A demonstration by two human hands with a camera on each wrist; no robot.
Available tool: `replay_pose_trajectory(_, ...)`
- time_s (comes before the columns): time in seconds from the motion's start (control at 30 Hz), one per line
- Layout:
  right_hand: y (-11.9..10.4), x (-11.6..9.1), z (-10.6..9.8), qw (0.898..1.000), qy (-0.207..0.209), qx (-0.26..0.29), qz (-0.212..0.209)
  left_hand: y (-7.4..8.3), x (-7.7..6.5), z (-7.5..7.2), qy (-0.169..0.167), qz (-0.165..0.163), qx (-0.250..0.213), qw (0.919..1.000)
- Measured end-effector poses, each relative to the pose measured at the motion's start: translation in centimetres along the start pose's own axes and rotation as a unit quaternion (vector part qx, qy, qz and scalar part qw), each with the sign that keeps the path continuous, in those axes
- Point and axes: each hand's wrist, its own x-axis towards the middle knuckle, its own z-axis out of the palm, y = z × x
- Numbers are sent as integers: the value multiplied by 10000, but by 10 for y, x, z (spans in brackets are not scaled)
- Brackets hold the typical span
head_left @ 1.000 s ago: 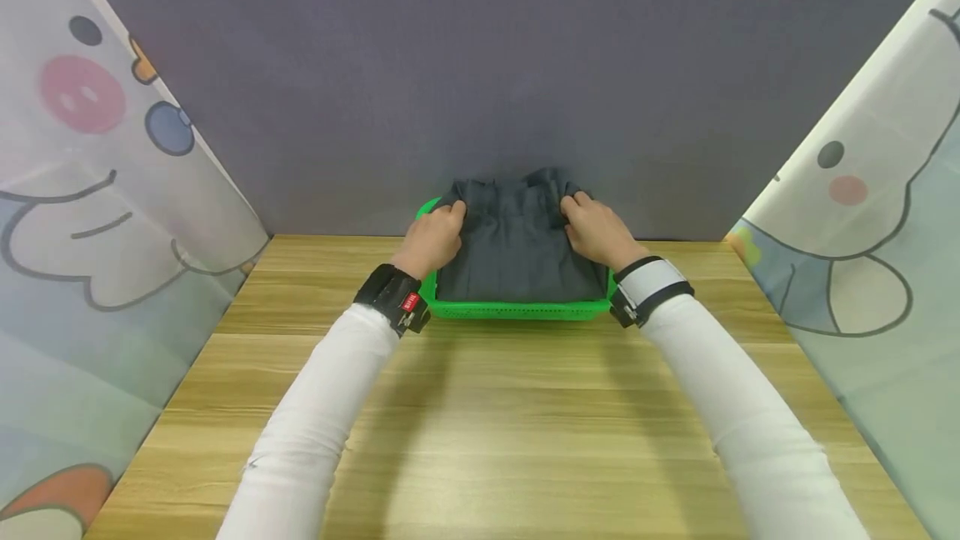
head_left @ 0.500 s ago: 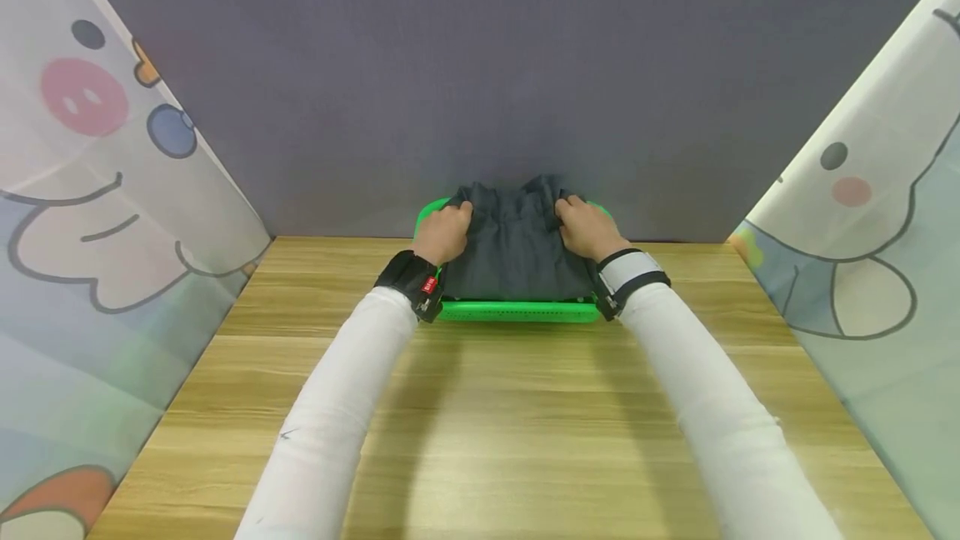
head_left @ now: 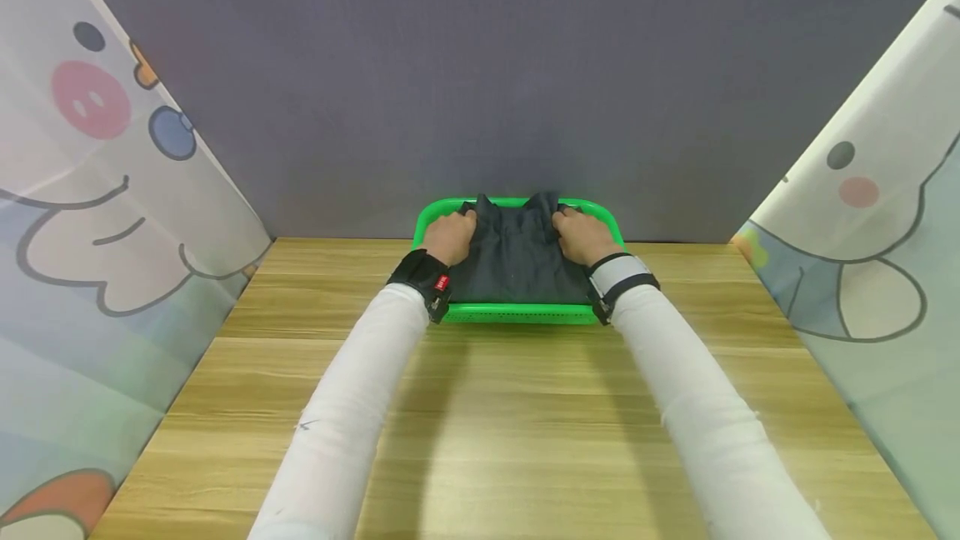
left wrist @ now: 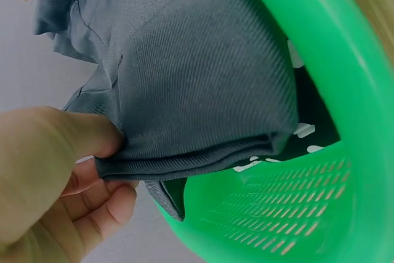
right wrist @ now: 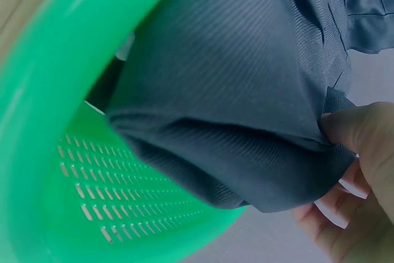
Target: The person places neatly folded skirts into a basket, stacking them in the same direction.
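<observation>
A folded dark grey garment [head_left: 517, 261] of finely ribbed fabric lies over and in a green plastic basket [head_left: 517, 313]. My left hand [head_left: 450, 237] pinches its far left corner between thumb and fingers; in the left wrist view the left hand [left wrist: 55, 177] grips the folded layers at their edge. On the other side my right hand [head_left: 583, 237] pinches the far right corner, and the right wrist view has the right hand [right wrist: 363, 170] with the thumb on top of the cloth. The garment's upper edge stands up in creases between both hands. Dark contents with white marks peek out beneath the fabric.
The basket stands at the back of a wooden table [head_left: 517, 415], close against a dark grey partition [head_left: 495, 65]. Cartoon-printed cloth panels flank the table, a left panel [head_left: 150, 248] and a right panel [head_left: 885, 290]. Slotted basket walls show in both wrist views.
Both hands, still gripping the garment, have moved inward and slightly down toward the basket. The garment's top edge has sunk, and the basket's far rim now shows.
</observation>
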Motion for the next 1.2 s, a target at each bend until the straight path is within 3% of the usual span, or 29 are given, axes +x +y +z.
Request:
replay_pose_trajectory(0.2,3,1,6,9999,-39,106,24,0,3,3,-223,-117,146,9996)
replay_pose_trajectory(0.23,3,0,6,9999,-52,128,47,-3,8,11,-112,-53,223,9997)
replay_pose_trajectory(0.37,1,-1,8,9994,-244,184,156,-5,9,15,-67,-77,248,9996)
replay_pose_trajectory(0.43,0,-2,8,9988,-387,197,232,-5,6,16,-59,-50,275,9996)
replay_pose_trajectory(0.47,0,-3,9,9984,-459,190,259,-2,-1,9,-197,-135,219,9995)
replay_pose_trajectory(0.6,2,-6,13,9962,-728,186,435,-3,-9,7,-413,-185,243,9987)
replay_pose_trajectory(0.8,5,-10,14,9950,-853,136,508,-3,-17,1,-748,-318,272,9963)
replay_pose_trajectory(0.97,4,-12,9,9930,-1048,154,519,-3,-17,0,-599,-149,278,9977)
replay_pose_trajectory(1.2,1,-14,9,9861,-1560,125,553,-1,-16,3,-1091,82,434,9930)
